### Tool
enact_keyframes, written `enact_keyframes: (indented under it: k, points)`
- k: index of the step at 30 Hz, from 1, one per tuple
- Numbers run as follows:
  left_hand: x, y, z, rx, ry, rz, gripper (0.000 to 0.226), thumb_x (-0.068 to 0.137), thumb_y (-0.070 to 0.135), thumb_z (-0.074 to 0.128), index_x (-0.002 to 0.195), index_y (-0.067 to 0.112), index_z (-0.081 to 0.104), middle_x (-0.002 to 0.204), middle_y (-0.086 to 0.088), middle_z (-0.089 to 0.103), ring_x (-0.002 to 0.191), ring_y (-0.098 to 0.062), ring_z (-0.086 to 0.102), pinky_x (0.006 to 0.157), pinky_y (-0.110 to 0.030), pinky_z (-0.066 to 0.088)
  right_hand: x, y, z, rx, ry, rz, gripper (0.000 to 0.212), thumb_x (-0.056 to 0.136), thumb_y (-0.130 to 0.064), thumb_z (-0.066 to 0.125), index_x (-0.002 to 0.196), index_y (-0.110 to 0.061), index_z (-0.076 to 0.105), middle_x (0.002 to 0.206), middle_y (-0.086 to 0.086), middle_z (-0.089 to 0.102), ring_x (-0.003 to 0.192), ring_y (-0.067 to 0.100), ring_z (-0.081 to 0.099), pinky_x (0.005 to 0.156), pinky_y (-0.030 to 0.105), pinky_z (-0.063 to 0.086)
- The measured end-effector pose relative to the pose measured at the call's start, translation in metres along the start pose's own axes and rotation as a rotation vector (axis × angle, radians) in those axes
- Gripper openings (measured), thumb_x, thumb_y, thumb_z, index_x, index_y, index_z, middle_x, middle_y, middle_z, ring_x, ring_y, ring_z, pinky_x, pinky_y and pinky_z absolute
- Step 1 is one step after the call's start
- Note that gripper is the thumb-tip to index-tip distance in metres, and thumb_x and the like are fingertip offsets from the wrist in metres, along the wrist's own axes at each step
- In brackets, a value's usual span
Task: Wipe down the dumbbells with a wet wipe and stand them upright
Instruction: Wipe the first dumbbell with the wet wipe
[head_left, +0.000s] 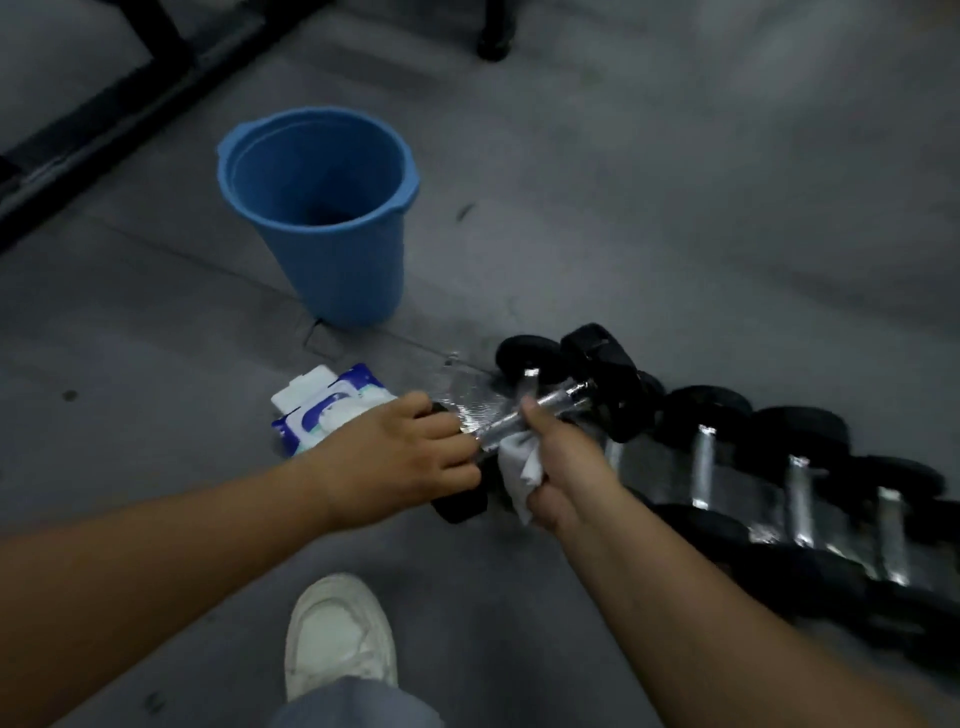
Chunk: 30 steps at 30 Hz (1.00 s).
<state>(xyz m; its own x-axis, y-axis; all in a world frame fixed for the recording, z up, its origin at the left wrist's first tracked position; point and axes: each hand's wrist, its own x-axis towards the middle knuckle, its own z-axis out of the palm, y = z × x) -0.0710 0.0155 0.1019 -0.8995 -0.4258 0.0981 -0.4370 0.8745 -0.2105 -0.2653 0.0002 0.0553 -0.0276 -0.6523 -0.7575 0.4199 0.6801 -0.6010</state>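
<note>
Right hand (563, 467) clutches crumpled white wipe (519, 462) round chrome-barred dumbbell (550, 402); left hand (410, 452) grips its black rounded end.

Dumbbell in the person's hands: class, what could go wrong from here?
1. The right hand holds the wet wipe round the dumbbell handle; a damp handle might slip, and the white shoe is close by.
2. The left hand grips only one end, so the other end could swing into the row of lying dumbbells.
</note>
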Motion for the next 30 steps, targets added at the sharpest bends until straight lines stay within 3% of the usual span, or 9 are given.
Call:
enact_keyframes:
  k: [2, 3, 5, 9, 13, 18, 23, 27, 30]
  points:
    - [0.024, 0.01, -0.022, 0.085, 0.033, 0.087, 0.028, 0.075, 0.003, 0.052, 0.091, 0.026, 0.052, 0.088, 0.003, 0.057, 0.079, -0.02, 0.057, 0.071, -0.034, 0.036, -0.026, -0.009, -0.031, 0.069, 0.009, -0.035, 0.031, 0.086, -0.036, 0.066, 0.104, -0.011, 0.062, 0.095, 0.012, 0.068, 0.085, 0.025, 0.066, 0.082, 0.038, 0.056]
    - [0.036, 0.017, -0.033, 0.124, 0.046, 0.126, 0.028, 0.075, 0.004, 0.053, 0.091, 0.027, 0.052, 0.088, 0.003, 0.057, 0.079, -0.02, 0.057, 0.071, -0.033, 0.033, -0.041, -0.013, -0.044, 0.14, -0.002, -0.005, 0.024, 0.088, -0.037, 0.065, 0.097, -0.015, 0.061, 0.087, 0.009, 0.066, 0.082, 0.019, 0.064, 0.08, 0.03, 0.054]
    - [0.057, 0.032, -0.056, 0.173, 0.057, 0.195, 0.028, 0.074, 0.004, 0.056, 0.091, 0.027, 0.053, 0.088, 0.002, 0.056, 0.079, -0.021, 0.057, 0.072, -0.034, 0.031, -0.07, -0.016, -0.067, 0.322, -0.024, 0.096, 0.023, 0.089, -0.04, 0.062, 0.079, -0.022, 0.051, 0.066, -0.002, 0.055, 0.07, 0.005, 0.054, 0.069, 0.016, 0.043]
    - [0.094, 0.067, -0.078, 0.164, 0.023, 0.355, 0.026, 0.077, 0.005, 0.054, 0.093, 0.025, 0.051, 0.089, 0.0, 0.056, 0.078, -0.024, 0.056, 0.073, -0.037, 0.039, -0.122, -0.009, -0.11, 0.511, -0.034, 0.139, 0.039, 0.098, -0.043, 0.049, 0.069, -0.017, 0.046, 0.05, -0.002, 0.052, 0.045, 0.009, 0.058, 0.047, 0.016, 0.048]
    - [0.12, 0.113, -0.056, 0.131, -0.043, 0.432, 0.024, 0.079, 0.007, 0.048, 0.092, 0.027, 0.053, 0.09, 0.001, 0.057, 0.079, -0.022, 0.056, 0.074, -0.036, 0.04, -0.132, 0.023, -0.162, 0.46, 0.111, 0.072, 0.022, 0.099, -0.03, 0.051, 0.087, -0.013, 0.056, 0.076, 0.003, 0.067, 0.064, 0.015, 0.066, 0.061, 0.027, 0.054]
    - [0.127, 0.168, 0.011, 0.004, -0.159, 0.377, 0.019, 0.083, 0.012, 0.059, 0.09, 0.028, 0.053, 0.089, 0.003, 0.057, 0.081, -0.022, 0.056, 0.072, -0.035, 0.041, -0.097, 0.07, -0.203, 0.598, 0.309, 0.235, 0.033, 0.099, -0.028, 0.051, 0.074, -0.007, 0.049, 0.04, 0.0, 0.056, 0.033, 0.01, 0.056, 0.044, 0.023, 0.046]
    - [0.12, 0.196, 0.06, -0.119, -0.207, 0.291, 0.013, 0.087, 0.014, 0.053, 0.088, 0.027, 0.054, 0.087, 0.004, 0.058, 0.083, -0.02, 0.058, 0.07, -0.034, 0.038, -0.06, 0.116, -0.235, 0.477, 0.315, 0.278, 0.019, 0.096, -0.03, 0.056, 0.09, -0.012, 0.056, 0.087, 0.007, 0.065, 0.076, 0.021, 0.064, 0.073, 0.035, 0.052]
    - [0.107, 0.216, 0.078, -0.261, -0.292, 0.114, 0.037, 0.087, 0.018, 0.042, 0.117, 0.023, 0.063, 0.122, -0.002, 0.064, 0.117, -0.024, 0.06, 0.088, -0.038, 0.048, -0.05, 0.13, -0.241, 0.418, 0.341, 0.317, 0.02, 0.093, -0.032, 0.059, 0.094, -0.012, 0.058, 0.091, 0.007, 0.063, 0.08, 0.021, 0.063, 0.075, 0.035, 0.052]
    - [0.105, 0.229, 0.072, -0.362, -0.556, -0.094, 0.08, 0.088, 0.024, 0.054, 0.157, 0.014, 0.015, 0.164, -0.014, 0.009, 0.151, -0.029, 0.012, 0.121, -0.045, 0.019, -0.047, 0.128, -0.239, 0.489, 0.357, 0.358, 0.029, 0.088, -0.036, 0.064, 0.09, -0.008, 0.059, 0.083, 0.006, 0.063, 0.074, 0.019, 0.064, 0.073, 0.03, 0.051]
